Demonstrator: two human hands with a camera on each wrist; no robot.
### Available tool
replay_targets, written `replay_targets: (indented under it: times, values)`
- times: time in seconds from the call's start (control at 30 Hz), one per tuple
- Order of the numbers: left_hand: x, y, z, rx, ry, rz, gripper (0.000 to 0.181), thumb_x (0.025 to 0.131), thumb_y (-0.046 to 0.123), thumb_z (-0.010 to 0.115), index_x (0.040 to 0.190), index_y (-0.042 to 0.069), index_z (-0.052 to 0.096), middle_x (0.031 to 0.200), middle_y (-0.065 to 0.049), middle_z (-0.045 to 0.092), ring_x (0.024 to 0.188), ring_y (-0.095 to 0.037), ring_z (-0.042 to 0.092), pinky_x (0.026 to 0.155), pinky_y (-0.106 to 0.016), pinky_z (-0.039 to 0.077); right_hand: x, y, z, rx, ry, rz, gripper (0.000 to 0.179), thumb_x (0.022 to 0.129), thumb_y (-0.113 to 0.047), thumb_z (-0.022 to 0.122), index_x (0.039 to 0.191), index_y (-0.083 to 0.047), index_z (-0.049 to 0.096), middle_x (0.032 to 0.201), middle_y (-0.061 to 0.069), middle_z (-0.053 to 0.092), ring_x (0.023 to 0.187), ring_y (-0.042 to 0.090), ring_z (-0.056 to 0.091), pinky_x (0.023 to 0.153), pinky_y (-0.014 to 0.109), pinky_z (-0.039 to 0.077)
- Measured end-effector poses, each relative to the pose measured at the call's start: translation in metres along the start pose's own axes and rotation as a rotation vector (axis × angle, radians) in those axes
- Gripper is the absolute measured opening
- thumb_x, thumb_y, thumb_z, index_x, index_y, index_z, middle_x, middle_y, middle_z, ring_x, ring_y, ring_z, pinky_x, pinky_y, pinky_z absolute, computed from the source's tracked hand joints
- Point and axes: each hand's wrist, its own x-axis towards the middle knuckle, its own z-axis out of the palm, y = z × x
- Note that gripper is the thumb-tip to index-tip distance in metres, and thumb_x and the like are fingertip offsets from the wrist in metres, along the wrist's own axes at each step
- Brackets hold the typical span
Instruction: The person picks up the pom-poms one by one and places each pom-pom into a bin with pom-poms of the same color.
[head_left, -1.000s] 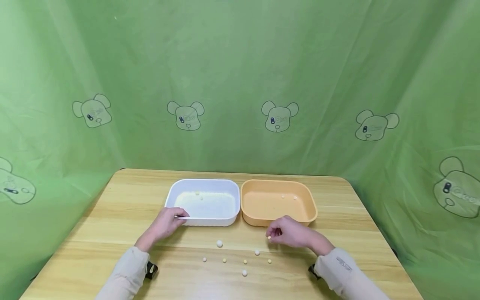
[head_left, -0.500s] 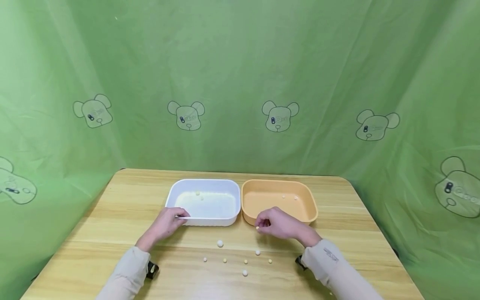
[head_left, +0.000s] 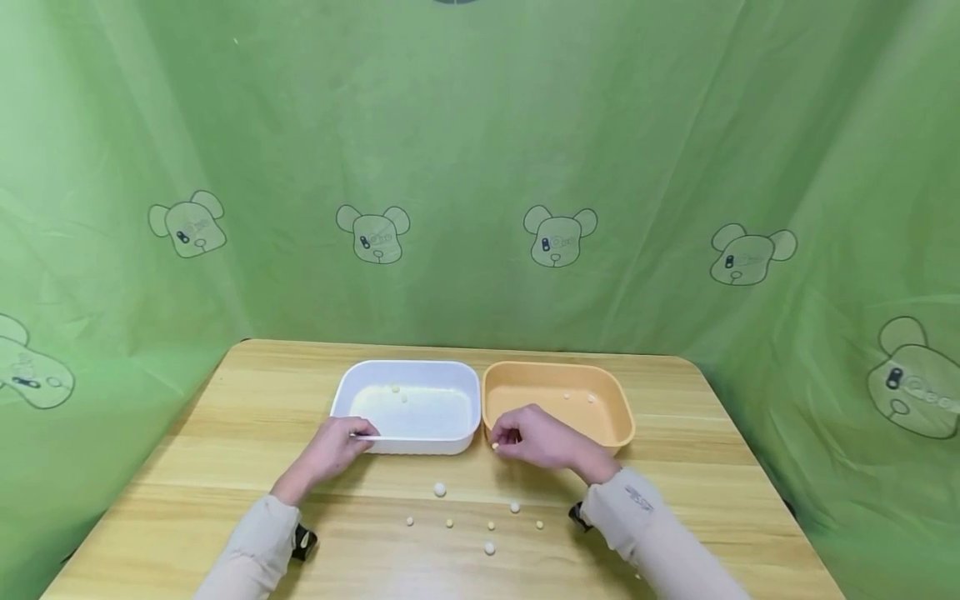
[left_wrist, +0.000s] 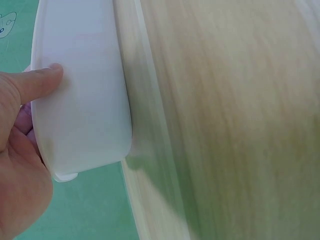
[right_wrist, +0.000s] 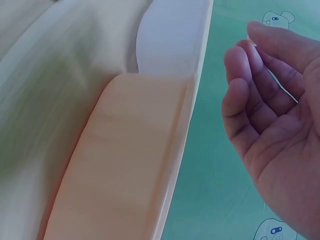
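My left hand [head_left: 332, 447] grips the near left rim of a white plastic basin [head_left: 442, 418], thumb on the outer wall and fingers behind it, as the left wrist view shows. With thumb and fingertips, my right hand [head_left: 538, 437] pinches a tiny pale yellow ball [head_left: 495, 447]. That hand hovers at the front left corner of an orange basin [head_left: 540, 398], close to where the two basins meet. In the right wrist view the ball is mostly hidden between the fingertips. Two small yellowish balls [head_left: 395, 389] lie inside the white basin, and two white ones [head_left: 590, 399] in the orange basin.
On the wooden table [head_left: 360, 567] before the basins lie several loose balls: larger white ones such as this white ball [head_left: 439, 490], and small yellow ones such as this yellow ball [head_left: 491, 526]. A green curtain [head_left: 465, 300] surrounds the table's back and sides.
My right hand has moved left and slightly away from me with the yellow ball, from before the orange basin to its left corner. The left hand has stayed on the white rim.
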Motion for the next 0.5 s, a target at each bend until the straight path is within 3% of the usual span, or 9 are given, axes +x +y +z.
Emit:
replay_targets:
  times: [0.5]
  values:
    - [0.000,-0.002,0.002,-0.009,0.005,-0.010,0.014,0.081,-0.002,0.069,0.087,0.011,0.071,0.087,0.001,0.070,0.082,-0.016,0.065,0.075,-0.029,0.054,0.022,-0.017,0.004,0.001,0.015,-0.010,0.006,0.085,-0.008,0.067,0.090,-0.010,0.070,0.076,-0.012,0.060,0.070,0.004,0.054,0.065,0.022,0.050]
